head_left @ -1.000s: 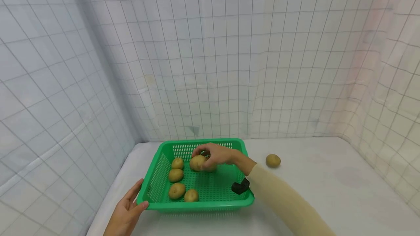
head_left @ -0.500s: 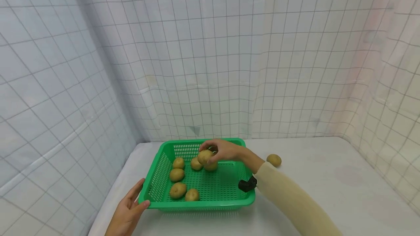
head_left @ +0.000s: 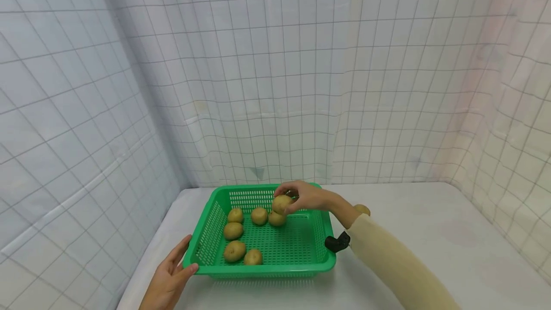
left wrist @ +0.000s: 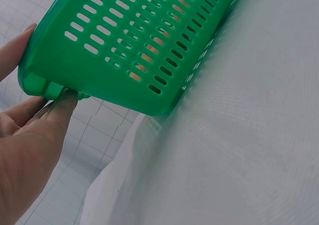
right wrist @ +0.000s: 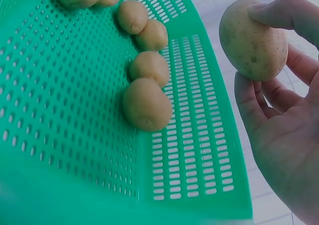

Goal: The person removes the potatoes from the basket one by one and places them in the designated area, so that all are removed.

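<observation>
My right hand (head_left: 306, 197) pinches a potato (head_left: 281, 204) between thumb and fingertips, raised over the far side of the green plastic basket (head_left: 262, 270). In the right wrist view this potato (right wrist: 253, 40) shows whole, gripped with the thumb on one side and fingers on the other. Several more potatoes lie in the basket: some along its left side, a potato (head_left: 253, 257) near the front wall, and two toward the back. At the basket's front left corner, my left hand (head_left: 165, 279) grips the rim; in the left wrist view the fingertips reach under the rim.
Right of the basket, another potato (head_left: 362, 209) lies on the white table (head_left: 430, 243), partly hidden behind the sleeve. White grid-patterned curtains (head_left: 275, 85) enclose the back and both sides. A black wrist device (head_left: 337, 242) hangs over the basket's right edge.
The right hand has lifted the potato and carried it to the right, uncovering two potatoes beneath. The left hand stays on the rim.
</observation>
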Tool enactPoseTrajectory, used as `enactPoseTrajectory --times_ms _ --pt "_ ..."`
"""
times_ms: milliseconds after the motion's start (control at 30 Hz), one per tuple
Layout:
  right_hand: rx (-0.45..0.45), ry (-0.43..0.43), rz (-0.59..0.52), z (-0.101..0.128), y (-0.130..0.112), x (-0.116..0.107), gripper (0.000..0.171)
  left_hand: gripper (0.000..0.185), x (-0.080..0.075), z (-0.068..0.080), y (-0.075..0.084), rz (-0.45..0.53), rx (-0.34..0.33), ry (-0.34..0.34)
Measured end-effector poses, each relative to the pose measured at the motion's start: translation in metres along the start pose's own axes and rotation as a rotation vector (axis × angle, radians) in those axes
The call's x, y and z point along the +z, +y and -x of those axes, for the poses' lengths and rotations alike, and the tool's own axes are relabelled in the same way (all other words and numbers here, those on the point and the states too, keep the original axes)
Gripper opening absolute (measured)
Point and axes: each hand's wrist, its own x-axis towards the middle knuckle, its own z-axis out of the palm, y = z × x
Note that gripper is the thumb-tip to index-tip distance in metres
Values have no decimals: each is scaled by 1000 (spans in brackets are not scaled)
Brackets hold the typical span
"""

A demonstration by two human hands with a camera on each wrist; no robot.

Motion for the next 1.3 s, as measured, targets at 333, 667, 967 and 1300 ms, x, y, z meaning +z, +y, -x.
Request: enactPoseTrajectory --times_ms 333,667,967,1300 --pt "41 45 9 19 6 -15 52 84 0 0 0 -1 19 -23" --pt "93 105 15 43 12 -33 47 85 -1 0 -1 -3 8 -30" --pt "129 156 40 63 19 -46 53 85 -2 0 -1 -15 5 -28" --pt "166 209 22 88 25 -55 52 85 -2 -1 -2 -12 -2 -33"
